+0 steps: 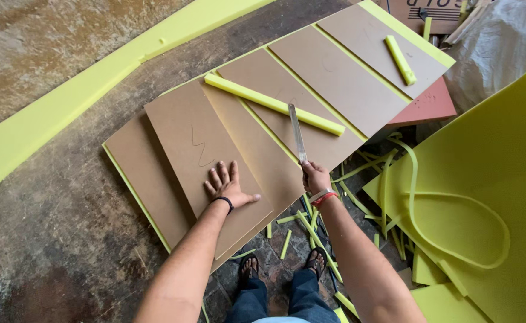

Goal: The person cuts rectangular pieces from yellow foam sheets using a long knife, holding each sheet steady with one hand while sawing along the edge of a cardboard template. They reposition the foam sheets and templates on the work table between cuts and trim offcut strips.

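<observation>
My left hand (227,186) lies flat with fingers spread on a brown board (197,143) that rests on a yellow-green foam sheet (132,191). My right hand (315,177) grips the handle end of a long thin metal blade (296,131), which points away from me along the edge of the neighbouring board (257,149). Several brown boards lie side by side over the foam. A long yellow-green foam strip (273,103) lies across the boards just beyond the blade's tip.
A short foam piece (400,58) lies on the farthest board (370,42). Thin foam offcuts (311,230) litter the floor near my feet. A large foam slab (490,179) with a looping offcut sits at right. A long foam band (54,107) crosses the floor at left.
</observation>
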